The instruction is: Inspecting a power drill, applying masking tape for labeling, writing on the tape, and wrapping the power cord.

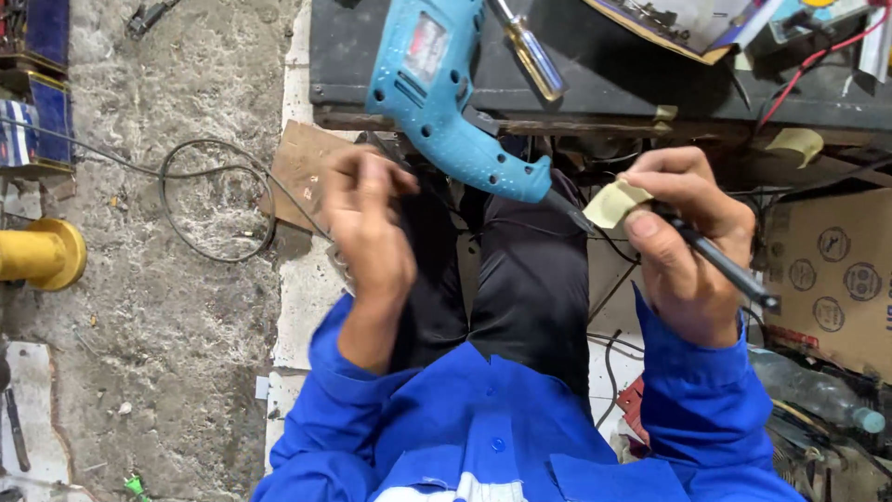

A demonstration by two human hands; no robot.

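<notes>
A blue electric drill [444, 100] lies over the front edge of a dark workbench [613, 88], its handle hanging toward my lap. My right hand [686, 244] grips a thin black cable [727, 268] and pinches a small piece of pale yellow tape [615, 203] at its end, close to the drill's cord exit. My left hand [370, 232] is raised beside the drill handle with its fingers curled together; nothing clear shows in it. Blue sleeves and dark trousers fill the lower middle.
A screwdriver with a clear yellow handle [531, 51] rests on the bench. A cardboard box [836, 279] and a plastic bottle [818, 395] sit at the right. On the concrete floor at left lie a looped wire [216, 197] and a yellow spool [42, 253].
</notes>
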